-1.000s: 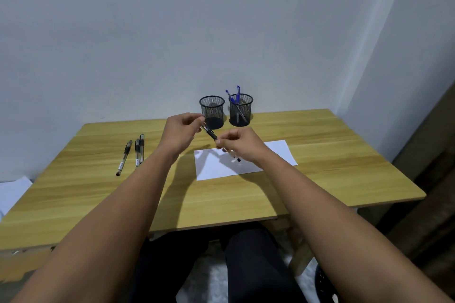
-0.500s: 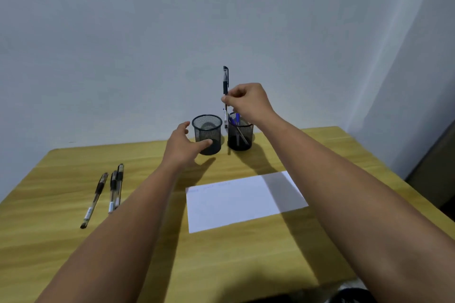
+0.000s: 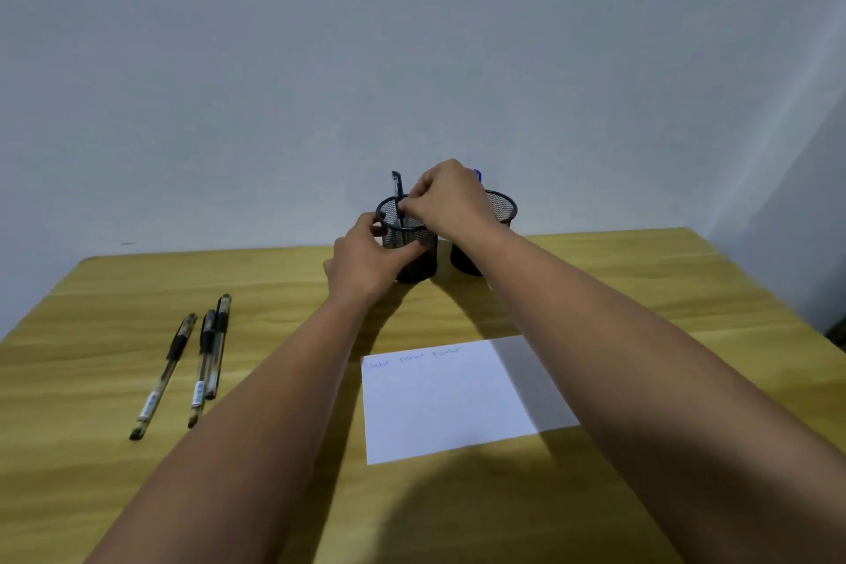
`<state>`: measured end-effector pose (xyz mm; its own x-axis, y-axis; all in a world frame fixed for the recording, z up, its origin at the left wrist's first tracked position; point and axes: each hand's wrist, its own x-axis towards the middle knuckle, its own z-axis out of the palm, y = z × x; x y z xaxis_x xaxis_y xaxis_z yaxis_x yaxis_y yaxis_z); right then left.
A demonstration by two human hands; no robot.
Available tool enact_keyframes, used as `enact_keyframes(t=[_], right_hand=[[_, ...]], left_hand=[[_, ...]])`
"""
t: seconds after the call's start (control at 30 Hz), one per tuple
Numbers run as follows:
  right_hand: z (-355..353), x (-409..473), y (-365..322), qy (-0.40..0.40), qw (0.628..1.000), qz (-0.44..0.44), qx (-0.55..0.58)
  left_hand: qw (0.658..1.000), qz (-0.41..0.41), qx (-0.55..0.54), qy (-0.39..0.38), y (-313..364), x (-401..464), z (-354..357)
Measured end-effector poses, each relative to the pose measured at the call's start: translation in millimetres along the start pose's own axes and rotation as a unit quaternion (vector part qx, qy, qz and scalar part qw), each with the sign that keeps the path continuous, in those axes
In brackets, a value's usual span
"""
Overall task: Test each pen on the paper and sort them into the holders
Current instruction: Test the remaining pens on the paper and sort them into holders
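The right hand (image 3: 451,197) is pinching a black pen (image 3: 399,202) between thumb and fingertips and holding it upright, its lower end already inside the left mesh holder (image 3: 407,243) and its clipped cap standing above the rim. Keeping the pen vertical is probably what lets it pass through the round opening without catching the mesh. The left hand (image 3: 366,261) is wrapping its fingers around the near wall of that same holder, thumb toward the rim; this looks like a bracing grip, since a light wire cup could tip or slide when a pen drops in.

Just to the right of the left mesh holder, close beside it though contact is hard to judge, the right mesh holder (image 3: 501,208) is sitting partly hidden behind the right wrist, with a blue tip (image 3: 477,174) showing above the hand. Two cups side by side are likely serving as the two sorting bins.

Nearer the person than the left mesh holder, the paper (image 3: 448,403) is lying flat on the worktop (image 3: 641,289), faint scribbles along its far edge, placed centrally so either hand can reach it for testing. Well to the left of the holder and nearer the person, three pens (image 3: 197,362) are lying roughly parallel, apparently waiting their turn, so the sorting seems less than half done.
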<state>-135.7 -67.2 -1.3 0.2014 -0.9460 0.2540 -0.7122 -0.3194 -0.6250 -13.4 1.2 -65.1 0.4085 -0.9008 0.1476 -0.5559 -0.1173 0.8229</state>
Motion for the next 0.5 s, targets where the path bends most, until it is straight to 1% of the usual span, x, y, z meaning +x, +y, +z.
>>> enact_keyframes(t=[0.17, 0.27, 0.4, 0.5], right_hand=[[-7, -19, -15, 0.059, 0.998, 0.005, 0.038], [-11, -37, -32, 0.054, 0.995, 0.000, 0.079], [-2, -73, -65, -0.001, 0.993, -0.027, 0.114], [18, -97, -82, -0.083, 0.990, -0.055, 0.105]], left_hand=[[1.000, 0.006, -0.023, -0.016, 0, -20, -31], [1.000, 0.020, -0.009, -0.014, -7, -32, -69], [0.996, 0.036, 0.080, 0.005, -27, -50, -132], [0.983, 0.033, 0.180, 0.012, -51, -62, -168]])
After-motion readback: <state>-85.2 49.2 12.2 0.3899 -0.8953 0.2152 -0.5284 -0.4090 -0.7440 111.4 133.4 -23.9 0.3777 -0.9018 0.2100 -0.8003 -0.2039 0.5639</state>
